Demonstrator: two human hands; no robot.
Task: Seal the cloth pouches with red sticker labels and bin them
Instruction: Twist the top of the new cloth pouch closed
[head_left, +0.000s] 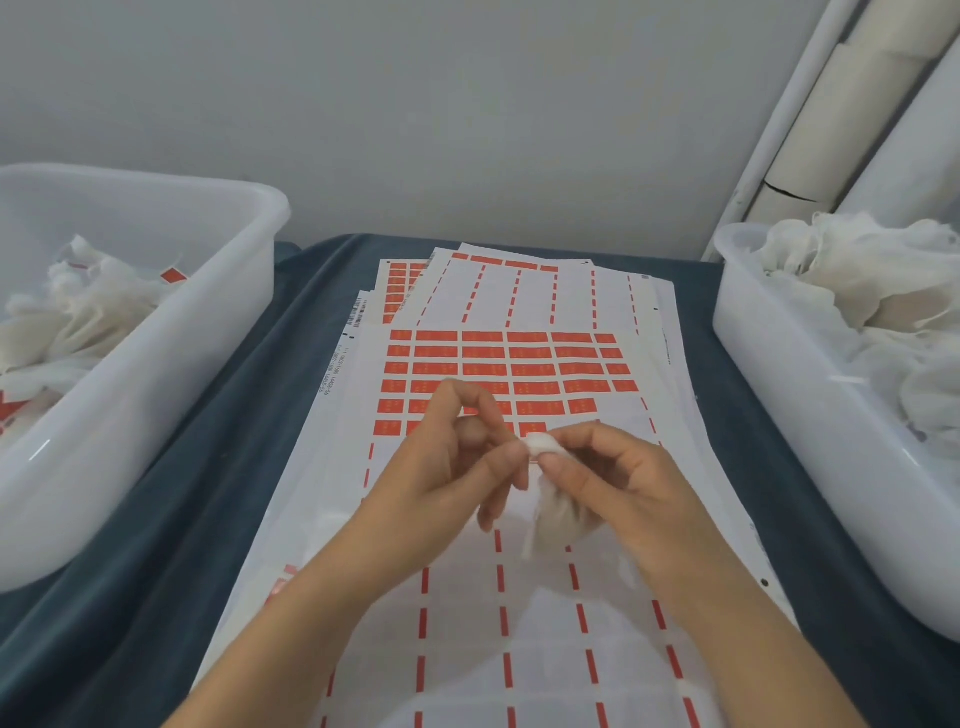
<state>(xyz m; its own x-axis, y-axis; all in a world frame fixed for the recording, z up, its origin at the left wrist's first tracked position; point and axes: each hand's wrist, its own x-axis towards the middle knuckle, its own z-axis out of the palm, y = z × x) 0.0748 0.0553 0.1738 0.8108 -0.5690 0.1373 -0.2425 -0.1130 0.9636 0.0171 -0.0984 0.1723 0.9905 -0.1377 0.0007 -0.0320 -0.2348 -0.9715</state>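
Fig.: pouch-sealing step, head view. A cloth pouch (558, 512) is held above the sticker sheet (498, 374), approx. at centre of the tabletop (249, 395), which is covered by a dark blue cloth. The pouch hangs with its long axis near vertical: gathered neck up, body down toward the viewer. The neck is pinched by the right hand (618, 488) between thumb and forefinger, with the remaining fingers curled under the pouch body. The left hand (452, 467) is brought in from the left, its thumb and forefinger tips closed at the neck; whether a label is held between them cannot be told. The other left fingers are loosely bent and spread.

Key relation: the neck lies between the two hands, touching both; the remaining red labels (511, 366) lie just beyond the fingertips, on the far side. The left hand is judged nearer to them, w/ the right needed to keep the neck closed. A label is judged not yet wrapped, since no red is seen on the neck.

The left bin (218, 291) holds pouches, some with red labels showing, so it is judged the destination. The right bin (769, 332) holds unlabelled white cloth pouches, presumably the supply. Used sheets are stacked beneath.
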